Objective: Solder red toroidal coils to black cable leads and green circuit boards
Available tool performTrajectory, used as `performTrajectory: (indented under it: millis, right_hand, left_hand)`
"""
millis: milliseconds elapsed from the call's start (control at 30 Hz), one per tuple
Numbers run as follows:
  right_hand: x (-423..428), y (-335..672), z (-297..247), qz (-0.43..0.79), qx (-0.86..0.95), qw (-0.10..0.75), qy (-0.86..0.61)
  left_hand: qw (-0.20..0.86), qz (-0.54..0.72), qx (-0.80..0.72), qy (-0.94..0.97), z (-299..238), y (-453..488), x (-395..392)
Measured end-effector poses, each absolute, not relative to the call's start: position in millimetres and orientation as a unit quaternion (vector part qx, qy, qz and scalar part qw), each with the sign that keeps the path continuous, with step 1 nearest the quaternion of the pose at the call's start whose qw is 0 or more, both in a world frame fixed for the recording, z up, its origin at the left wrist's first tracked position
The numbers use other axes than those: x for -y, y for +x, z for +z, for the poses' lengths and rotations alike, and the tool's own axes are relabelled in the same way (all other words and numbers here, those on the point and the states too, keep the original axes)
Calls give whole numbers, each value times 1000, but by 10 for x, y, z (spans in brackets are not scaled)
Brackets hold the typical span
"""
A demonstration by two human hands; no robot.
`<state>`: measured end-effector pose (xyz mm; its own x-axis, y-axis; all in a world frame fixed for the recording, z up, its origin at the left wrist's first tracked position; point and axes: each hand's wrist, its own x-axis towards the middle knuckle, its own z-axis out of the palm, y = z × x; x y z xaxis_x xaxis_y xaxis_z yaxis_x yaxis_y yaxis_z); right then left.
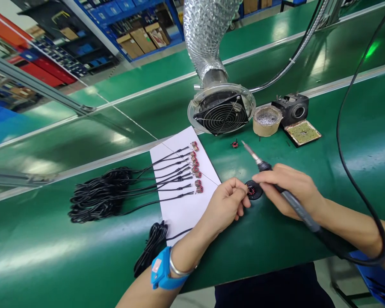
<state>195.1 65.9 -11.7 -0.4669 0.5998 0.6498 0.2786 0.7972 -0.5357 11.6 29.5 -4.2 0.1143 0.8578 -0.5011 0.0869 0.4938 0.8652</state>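
My right hand (290,190) is closed around a soldering iron (297,205), its tip angled up and left over the table. The fingers of my left hand (229,199) are pinched at the edge of a round black disc (256,193). On that disc sits a small wire-wound ring coil (251,191). A thin, pale solder wire (137,125) stretches from the upper left down to my left hand, where its end is hidden. From a bundled black cable (152,244), a lead passes under my left forearm. Another ring coil (235,144) lies near the iron's tip.
On white paper (176,214), several coils (197,172) lie beside the ends of black cables (99,194). A fume extractor (224,113) hangs ahead. Right of it stand a tape-roll cup (267,121), an iron holder (291,109) and a sponge tray (303,132).
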Motion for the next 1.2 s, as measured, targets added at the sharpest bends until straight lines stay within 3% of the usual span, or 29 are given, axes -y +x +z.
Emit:
performTrajectory:
  millis: [467,1200]
  right_hand:
    - [-443,2323,5,300,760,424,-390]
    - [-409,2241,29,305,779,431,-338]
  left_hand:
    - [593,339,-619,387,-104,191,-240]
    - [601,322,-612,401,-78,184,-235]
